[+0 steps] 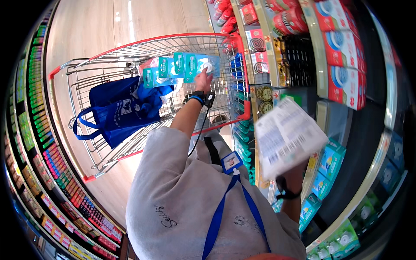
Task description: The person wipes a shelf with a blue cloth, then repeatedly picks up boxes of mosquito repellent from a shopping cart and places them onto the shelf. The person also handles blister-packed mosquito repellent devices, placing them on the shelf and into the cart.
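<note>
My left hand [203,81] reaches over the shopping cart and closes on the end pack of a row of teal blister packs [177,65] with round white pieces inside. My fingertips rest by the white disc of that pack. My right hand [295,171] holds up a white box [289,136] beside the shelf, its printed, barcoded face toward me. That box hides most of the fingers. In the cart, a blue shopping bag [123,113] slumps next to the packs.
The wire shopping cart [143,41] with red rim stands left of the shelves. On the right, shelves hold red-and-white boxes [346,82], dark gold-topped packs [294,60] and teal boxes [331,158]. A long shelf of small colourful packages [65,173] runs along the left.
</note>
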Demonstrator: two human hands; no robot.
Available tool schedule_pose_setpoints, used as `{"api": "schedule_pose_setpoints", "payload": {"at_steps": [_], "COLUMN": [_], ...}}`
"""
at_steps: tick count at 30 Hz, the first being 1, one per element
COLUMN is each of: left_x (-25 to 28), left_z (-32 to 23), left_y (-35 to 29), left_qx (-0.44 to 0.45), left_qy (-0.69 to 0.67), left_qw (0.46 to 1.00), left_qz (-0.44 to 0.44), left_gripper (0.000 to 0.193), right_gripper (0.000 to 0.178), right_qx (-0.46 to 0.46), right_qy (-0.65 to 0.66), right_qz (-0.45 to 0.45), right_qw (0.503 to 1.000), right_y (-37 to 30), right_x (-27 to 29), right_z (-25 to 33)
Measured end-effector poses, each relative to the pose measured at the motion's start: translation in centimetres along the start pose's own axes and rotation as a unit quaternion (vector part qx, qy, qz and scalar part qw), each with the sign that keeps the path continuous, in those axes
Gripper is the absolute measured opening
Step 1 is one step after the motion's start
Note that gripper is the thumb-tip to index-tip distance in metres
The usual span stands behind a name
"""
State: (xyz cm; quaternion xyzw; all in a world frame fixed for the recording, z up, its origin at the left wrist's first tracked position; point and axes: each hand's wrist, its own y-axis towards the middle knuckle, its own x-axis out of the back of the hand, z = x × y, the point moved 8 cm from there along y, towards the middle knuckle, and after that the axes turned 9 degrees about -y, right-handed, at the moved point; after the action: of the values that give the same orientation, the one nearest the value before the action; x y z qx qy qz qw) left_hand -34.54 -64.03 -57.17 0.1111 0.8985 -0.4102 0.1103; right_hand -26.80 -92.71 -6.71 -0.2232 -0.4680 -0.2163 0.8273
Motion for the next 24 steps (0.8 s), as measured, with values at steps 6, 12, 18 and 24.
{"api": "schedule_pose_setpoints", "payload": {"at_steps": [6,12,18,24], "left_x": [2.7,10.8,19.1,21.3], "left_z": [-1.0,-8.8,-15.4,-17.7], "left_y": [-5.6,-11.8,-16.3,-17.2], "left_qx": [0.232,0.197,0.021,-0.039], "left_qy": [-0.242,-0.285,-0.224,-0.070], "left_qw": [0.935,0.937,0.974,0.997], "left_qz": [0.115,0.043,-0.011,0.001], "left_gripper": [0.039,0.028,0.023,0.019], "right_gripper": [0.063,0.058,0.046,0.038], "right_qx": [0.174,0.285,0.265,0.182], "right_qy": [-0.019,-0.169,-0.319,-0.161], "right_qz": [0.019,0.114,0.196,0.092], "right_qw": [0.984,0.937,0.889,0.966], "right_y": [17.8,30.1,38.0,33.6], "right_x": [-10.9,-25.2,-35.7,-33.8], "right_z": [10.0,7.2,-0.3,0.4]}}
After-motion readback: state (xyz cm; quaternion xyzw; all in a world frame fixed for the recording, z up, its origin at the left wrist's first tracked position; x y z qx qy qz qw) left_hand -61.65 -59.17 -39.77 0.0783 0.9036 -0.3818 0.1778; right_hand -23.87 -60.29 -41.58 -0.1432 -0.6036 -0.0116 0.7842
